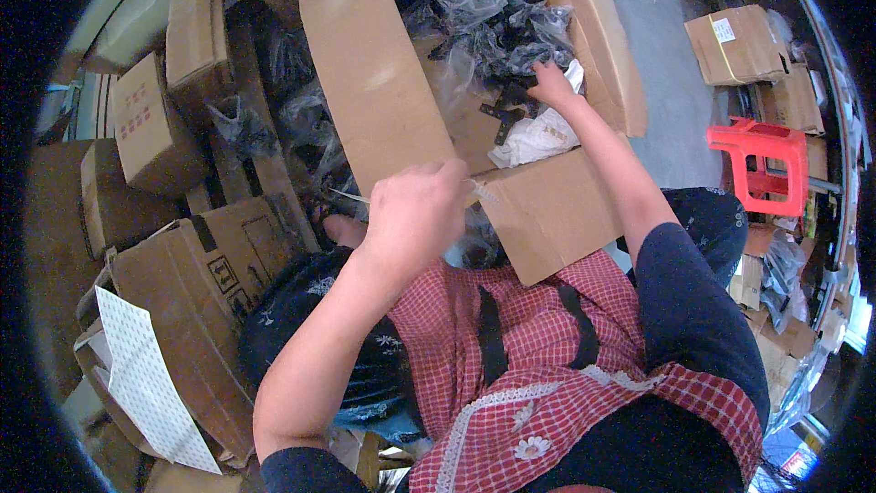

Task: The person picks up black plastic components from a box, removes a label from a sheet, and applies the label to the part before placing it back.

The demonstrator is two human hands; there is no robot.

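Cardboard everywhere, and you're reaching your right hand (551, 84) into the big open brown cardboard box (557, 210), fingers curling down into the pile of small black metal brackets in clear plastic bags (497, 23); can't tell if they're actually pinching one. Your left hand (415, 210) is hovering over the near flap, fingers curled together, maybe on a thin clear strip. I'd grab one bag only. The loose black T-shaped bracket (504, 116) is lying flat beside the white crumpled bag (538, 137), long axis pointing toward you.

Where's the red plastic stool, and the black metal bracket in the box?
red plastic stool (759, 164): head view, on its seat top.
black metal bracket (504, 119): head view, on its flat middle.
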